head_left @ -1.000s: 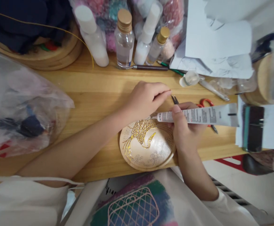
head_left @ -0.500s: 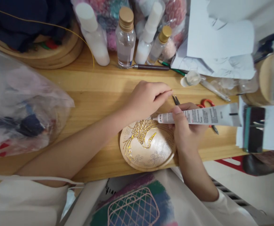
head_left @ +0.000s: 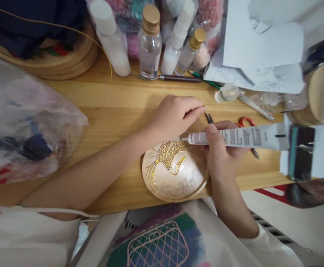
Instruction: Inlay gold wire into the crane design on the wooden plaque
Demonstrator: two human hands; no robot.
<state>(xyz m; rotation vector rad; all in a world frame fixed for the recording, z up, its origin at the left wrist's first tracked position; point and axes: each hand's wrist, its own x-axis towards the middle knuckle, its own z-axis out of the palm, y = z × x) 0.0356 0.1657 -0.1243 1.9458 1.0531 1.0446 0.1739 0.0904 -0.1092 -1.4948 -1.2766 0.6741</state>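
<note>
My right hand [head_left: 224,148] is closed round a white tube [head_left: 242,137] with printed text, tilted nearly flat, its nozzle at the upper part of a round wooden disc [head_left: 189,168]. The disc bears a crane drawn in raised gold lines, with thin dark wave outlines below. My left hand [head_left: 178,111] reaches across the disc's upper edge, wrist bent, thumb and fingertips pressed together; what they hold, if anything, cannot be made out. Beside those fingertips lie dark pointed tips [head_left: 209,118] of a tool, partly hidden by my right hand. Red-handled scissors [head_left: 246,121] lie behind the tube.
Along the back stand a clear bottle [head_left: 150,48] with a gold cap and a white bottle [head_left: 111,44]. A dark-handled tool [head_left: 181,78] lies before them. Left are a plastic bag [head_left: 36,126] and a wooden hoop [head_left: 67,68]; right are papers [head_left: 262,48] and a dark phone-like object [head_left: 302,154].
The tube and its nozzle have shifted slightly right along the disc's upper part with my right hand. My left hand stays nearly still. The view has moved a little.
</note>
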